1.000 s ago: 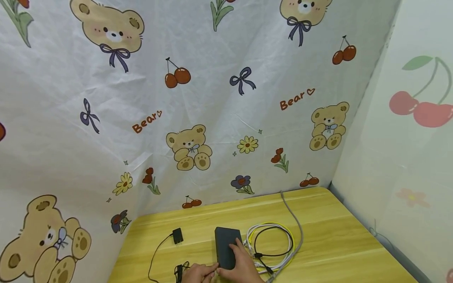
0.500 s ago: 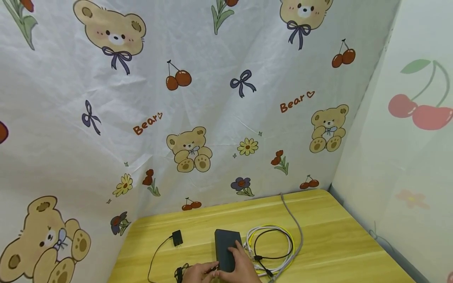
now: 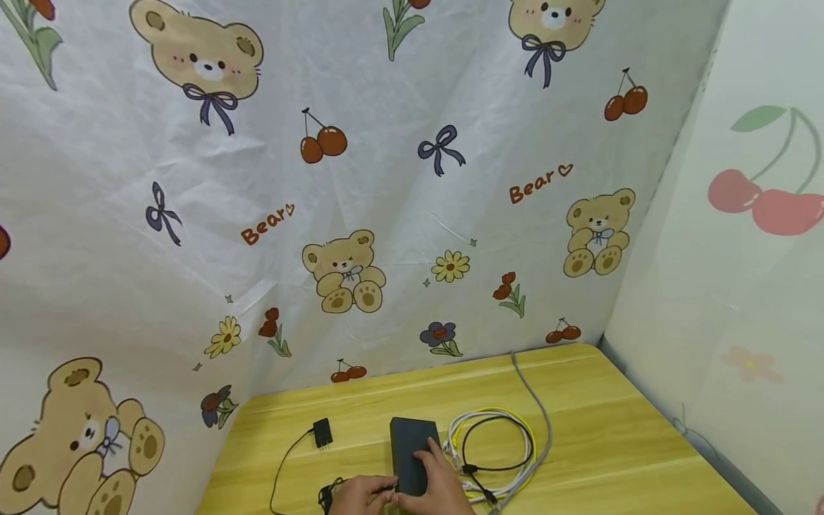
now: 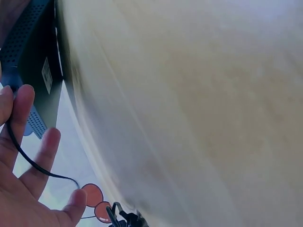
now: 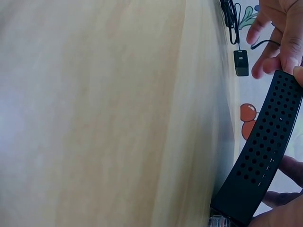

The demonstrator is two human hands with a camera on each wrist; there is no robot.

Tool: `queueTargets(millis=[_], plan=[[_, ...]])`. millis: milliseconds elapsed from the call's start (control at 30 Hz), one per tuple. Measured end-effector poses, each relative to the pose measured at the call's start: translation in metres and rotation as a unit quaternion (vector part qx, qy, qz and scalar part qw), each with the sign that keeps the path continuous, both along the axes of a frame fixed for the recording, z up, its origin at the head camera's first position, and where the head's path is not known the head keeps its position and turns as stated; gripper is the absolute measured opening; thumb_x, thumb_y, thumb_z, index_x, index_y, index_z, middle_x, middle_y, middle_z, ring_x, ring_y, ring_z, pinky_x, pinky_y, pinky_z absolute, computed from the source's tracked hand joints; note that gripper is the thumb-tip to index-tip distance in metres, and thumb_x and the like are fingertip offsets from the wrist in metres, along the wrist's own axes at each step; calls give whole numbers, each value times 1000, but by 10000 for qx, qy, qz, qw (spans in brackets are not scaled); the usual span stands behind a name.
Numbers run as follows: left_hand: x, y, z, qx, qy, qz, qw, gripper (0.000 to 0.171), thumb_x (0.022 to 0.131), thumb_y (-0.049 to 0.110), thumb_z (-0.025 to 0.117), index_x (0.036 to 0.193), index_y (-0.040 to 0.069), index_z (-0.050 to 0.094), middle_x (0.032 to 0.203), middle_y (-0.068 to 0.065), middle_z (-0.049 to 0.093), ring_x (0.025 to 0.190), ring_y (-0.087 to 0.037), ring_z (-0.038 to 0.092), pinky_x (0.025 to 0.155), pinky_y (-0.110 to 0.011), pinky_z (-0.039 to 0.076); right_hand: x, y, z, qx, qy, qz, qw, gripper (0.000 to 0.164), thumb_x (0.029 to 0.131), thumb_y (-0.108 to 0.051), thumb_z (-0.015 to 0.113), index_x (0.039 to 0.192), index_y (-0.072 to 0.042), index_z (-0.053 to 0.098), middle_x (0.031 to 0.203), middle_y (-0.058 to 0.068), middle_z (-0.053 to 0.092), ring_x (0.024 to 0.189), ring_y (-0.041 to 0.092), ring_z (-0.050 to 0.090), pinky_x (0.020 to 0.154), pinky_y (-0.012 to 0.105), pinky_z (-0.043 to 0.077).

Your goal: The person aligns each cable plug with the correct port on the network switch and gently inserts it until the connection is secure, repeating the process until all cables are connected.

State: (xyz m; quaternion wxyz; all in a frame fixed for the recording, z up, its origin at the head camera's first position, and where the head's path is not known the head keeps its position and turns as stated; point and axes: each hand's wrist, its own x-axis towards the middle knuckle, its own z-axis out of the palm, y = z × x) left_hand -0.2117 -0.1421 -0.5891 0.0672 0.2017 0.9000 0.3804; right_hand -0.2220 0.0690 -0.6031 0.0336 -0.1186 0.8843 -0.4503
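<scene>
A black network switch (image 3: 414, 452) with perforated sides stands near the front of the table, tilted. My right hand (image 3: 439, 481) grips it from the right, fingers across its top and thumb at its near edge. At its near left corner, my left hand (image 3: 363, 495) pinches the plug end of a thin black power cable (image 4: 29, 160) between thumb and index finger. The plug is right at the switch's end, mostly hidden by the fingertips. The right wrist view shows the switch's long vented side (image 5: 265, 137), with the left fingertips at its upper end.
A black power adapter (image 3: 322, 433) lies at the left, its cord running to a tied bundle (image 3: 326, 495) beside my left hand. Coiled white, yellow and black cables (image 3: 496, 465) lie right of the switch. A grey cable (image 3: 537, 400) stretches to the table's back edge.
My left fingers have shifted slightly at the switch's corner, and a short dark piece of the plug now shows between them. My right hand keeps its grip; the switch has barely moved.
</scene>
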Motion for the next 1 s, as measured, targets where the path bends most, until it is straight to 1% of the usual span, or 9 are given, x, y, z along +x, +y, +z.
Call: queueTargets(millis=[67,167,233,433,633,767,867,933,1000], plan=[[-1,-1,0,54,-52,-141,9999,27,95,27,66,117,14,76,104,-2,77,82,-10,72,64,-30,55,-1,0,0,12,-58,16,10000,77,79,-57,78,127,0,61,149,37,34,125,61,44,87,68,45],[-3,-2,1,128,-84,-323,9994,29,97,24,65,119,9,75,103,-6,77,78,-8,71,59,-24,48,-2,0,-1,24,-163,15,9999,74,79,-57,78,126,-2,62,149,37,35,125,61,43,87,69,44],[-4,-2,2,173,-94,-368,9991,29,97,22,65,119,7,74,103,-7,77,78,-7,71,59,-23,46,-3,0,-1,29,-177,8,9998,73,79,-57,77,126,-2,62,149,37,35,125,62,43,87,69,44],[-8,-1,1,236,-27,-285,9993,26,94,16,67,117,5,75,98,-6,77,71,-4,68,56,-22,42,-3,-1,-2,66,-97,-40,9999,73,79,-58,77,125,-4,62,149,36,34,126,61,43,87,69,44],[-9,-2,-4,331,232,-432,9982,26,94,18,68,116,7,76,81,1,74,57,1,55,53,-20,39,-4,-1,-2,16,-85,-70,9999,72,78,-57,78,124,-4,63,150,36,34,126,61,42,87,69,44],[-9,-2,-4,399,307,-537,9973,26,95,17,67,116,5,75,83,0,75,55,2,53,52,-19,40,-4,0,-3,42,-69,-91,9999,71,77,-58,78,123,-5,63,149,36,35,127,60,43,87,68,44],[-8,-2,-3,362,264,-527,9976,27,96,19,66,118,5,75,73,4,70,51,2,47,51,-19,37,-4,0,-3,40,-89,-79,9999,71,77,-57,79,123,-6,63,150,35,35,127,60,43,86,68,45],[-8,-2,-2,339,215,-490,9980,29,96,20,65,118,5,74,64,6,62,48,2,42,50,-19,35,-4,-1,-3,38,-117,-63,9999,70,77,-56,79,123,-6,63,150,35,35,127,60,43,87,67,45],[-7,-1,-1,327,121,-432,9985,30,96,21,64,119,4,74,60,7,57,47,0,38,50,-19,33,-3,-1,-3,27,-123,-31,9999,69,77,-55,79,123,-5,63,150,35,35,127,60,43,86,67,45]])
